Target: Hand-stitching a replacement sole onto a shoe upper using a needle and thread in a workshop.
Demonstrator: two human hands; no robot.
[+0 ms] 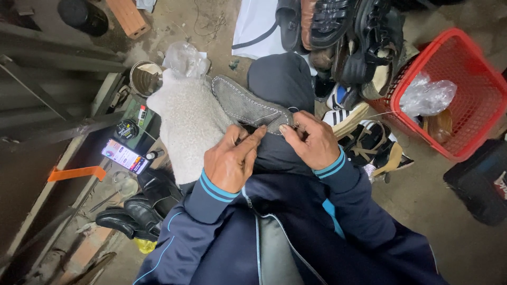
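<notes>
Shoe sole (245,105), grey with white perimeter stitching, lies across the person's knee. Left hand (229,161) pinches its near edge, fingers closed on it. Right hand (312,141) grips a thin thread (377,114); advisable: keep tension even, stitches aligned.

Both hands raised together over the lap, forearms converging.
Left hand (231,158): knuckles up, index finger extended toward the right hand. Right hand (311,140): fingers curled into a pinch, thumb against fingertips. Dark sleeves cover both wrists.
</notes>
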